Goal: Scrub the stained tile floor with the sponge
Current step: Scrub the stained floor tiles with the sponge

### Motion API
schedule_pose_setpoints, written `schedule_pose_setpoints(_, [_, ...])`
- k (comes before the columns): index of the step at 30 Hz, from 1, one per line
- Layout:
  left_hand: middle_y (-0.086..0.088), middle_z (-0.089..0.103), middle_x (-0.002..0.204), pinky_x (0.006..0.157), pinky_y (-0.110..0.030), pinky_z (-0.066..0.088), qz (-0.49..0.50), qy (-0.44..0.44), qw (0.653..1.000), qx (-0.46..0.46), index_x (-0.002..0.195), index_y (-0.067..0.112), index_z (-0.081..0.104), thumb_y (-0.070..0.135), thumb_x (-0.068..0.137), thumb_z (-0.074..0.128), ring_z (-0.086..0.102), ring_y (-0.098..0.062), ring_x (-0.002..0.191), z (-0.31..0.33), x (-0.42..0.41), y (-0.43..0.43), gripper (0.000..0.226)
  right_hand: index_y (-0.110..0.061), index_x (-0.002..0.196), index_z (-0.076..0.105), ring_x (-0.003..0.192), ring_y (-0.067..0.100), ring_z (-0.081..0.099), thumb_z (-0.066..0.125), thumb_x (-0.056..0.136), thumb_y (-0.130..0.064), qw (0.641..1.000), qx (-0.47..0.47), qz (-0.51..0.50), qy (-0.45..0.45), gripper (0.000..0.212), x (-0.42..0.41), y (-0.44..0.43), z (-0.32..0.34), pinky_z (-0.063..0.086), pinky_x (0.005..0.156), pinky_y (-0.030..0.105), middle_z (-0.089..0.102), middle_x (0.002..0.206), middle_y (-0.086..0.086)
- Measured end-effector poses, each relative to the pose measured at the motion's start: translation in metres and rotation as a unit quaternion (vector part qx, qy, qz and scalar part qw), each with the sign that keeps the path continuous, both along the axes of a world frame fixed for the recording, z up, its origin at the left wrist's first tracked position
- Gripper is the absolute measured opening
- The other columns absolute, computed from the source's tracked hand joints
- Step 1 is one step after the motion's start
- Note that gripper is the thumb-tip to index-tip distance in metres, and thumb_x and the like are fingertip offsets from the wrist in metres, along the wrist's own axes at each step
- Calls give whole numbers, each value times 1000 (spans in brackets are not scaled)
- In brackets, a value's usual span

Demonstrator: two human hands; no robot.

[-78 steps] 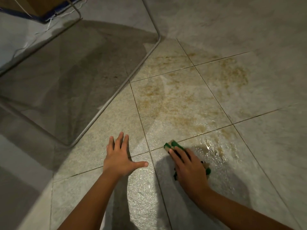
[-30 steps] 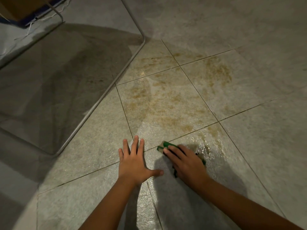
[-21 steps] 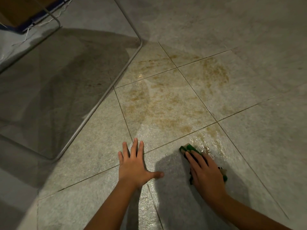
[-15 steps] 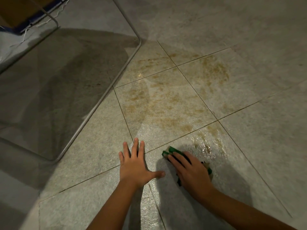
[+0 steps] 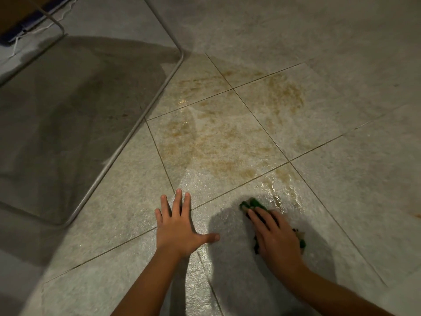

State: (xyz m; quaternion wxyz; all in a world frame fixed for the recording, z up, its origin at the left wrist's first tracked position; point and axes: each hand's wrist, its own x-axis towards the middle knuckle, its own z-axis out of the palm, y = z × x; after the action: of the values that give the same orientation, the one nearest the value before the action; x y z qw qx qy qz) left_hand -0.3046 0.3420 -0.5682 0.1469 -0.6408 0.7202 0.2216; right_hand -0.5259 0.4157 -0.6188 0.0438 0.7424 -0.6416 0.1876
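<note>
A person's right hand [image 5: 276, 236] presses flat on a green sponge [image 5: 252, 204] on wet tile, long axis pointing toward 11 o'clock. The brown stain [image 5: 216, 142] spreads from 11 to 12 o'clock of it. The left hand [image 5: 176, 226], fingers spread, braces empty on the floor [image 5: 353, 179].

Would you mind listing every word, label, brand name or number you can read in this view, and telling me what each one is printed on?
None: no readable text shows in this view.
The green sponge under the right hand shows no label.
The tile floor, the metal frame and the left hand carry no marks.
The cardboard box at the top left shows no print.
</note>
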Motion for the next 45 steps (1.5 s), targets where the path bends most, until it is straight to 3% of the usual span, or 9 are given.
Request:
schedule_pose_setpoints(6, [1, -28, 154, 115, -51, -5, -4, 1, 1000, -2, 148, 22, -20, 101, 16, -10, -26, -36, 140, 1, 1, -1, 154, -8, 128, 47, 102, 31, 57, 51, 80, -8, 993, 7, 119, -10, 48, 13, -32, -2, 52, 81, 40, 60, 120, 11])
schedule_pose_setpoints(12, [0, -26, 155, 116, -51, -3, -9, -6, 1000, 1, 148, 21, -19, 101, 16, -10, -24, -36, 141, 5, 0, -1, 154, -6, 124, 58, 104, 33, 59, 42, 85, -16, 999, 15, 7, 35, 43, -26, -21, 2, 47, 93, 42, 62, 119, 13])
schedule_pose_setpoints(20, [0, -27, 155, 116, -50, -3, -4, -3, 1000, 6, 148, 21, -20, 101, 16, -10, -25, -36, 141, 6, 0, 0, 154, -1, 119, 61, 93, 35, 59, 40, 87, -17, 988, 17, -155, 8, 41, -59, 1, 11, 54, 75, 43, 64, 111, 18])
schedule_pose_setpoints(25, [0, -27, 155, 116, -50, -4, -3, -4, 1000, 12, 147, 21, -20, 101, 16, -11, -25, -36, 141, 6, -1, -1, 154, 1, 119, 61, 90, 35, 59, 70, 76, -3, 986, 16, -164, -13, 44, -30, -24, 7, 54, 72, 42, 64, 109, 18])
schedule_pose_setpoints(32, [0, -26, 155, 116, -50, -4, -2, -3, 1000, 9, 147, 22, -20, 101, 15, -12, -24, -36, 141, 7, -1, -1, 154, -7, 121, 61, 95, 30, 59, 30, 99, -28, 999, 25, -20, 0, 44, -43, 8, 6, 55, 73, 38, 64, 114, 12])
schedule_pose_setpoints(39, [0, -24, 156, 116, -50, -3, 0, 0, 1000, 2, 148, 21, -17, 101, 16, -13, -24, -35, 141, 6, -1, 0, 154, 0, 117, 62, 90, 31, 57, 42, 89, -20, 989, 11, -147, 0, 40, -59, -11, 14, 53, 74, 39, 64, 109, 17])
schedule_pose_setpoints(41, [0, -24, 156, 116, -50, -3, 1, 1, 1000, 3, 149, 21, -17, 101, 17, -12, -24, -35, 141, 6, -1, 0, 154, -1, 119, 61, 90, 33, 57, 55, 87, -13, 984, 10, -176, -7, 34, -44, -28, 12, 53, 71, 39, 64, 109, 17])
schedule_pose_setpoints(43, [0, -25, 156, 116, -50, -3, 1, 0, 1000, 3, 149, 21, -17, 101, 18, -11, -24, -35, 141, 5, -1, 0, 153, -1, 119, 61, 88, 33, 59, 70, 78, -6, 987, 14, -158, -23, 42, -26, -42, 11, 54, 70, 40, 65, 109, 17])
schedule_pose_setpoints(45, [0, -26, 155, 116, -50, -4, -2, -3, 1000, 6, 148, 21, -18, 101, 19, -10, -25, -35, 141, 5, -1, 0, 152, -2, 120, 60, 88, 32, 59, 68, 78, -5, 995, 13, -99, -22, 43, -10, -49, 10, 54, 69, 40, 64, 111, 16])
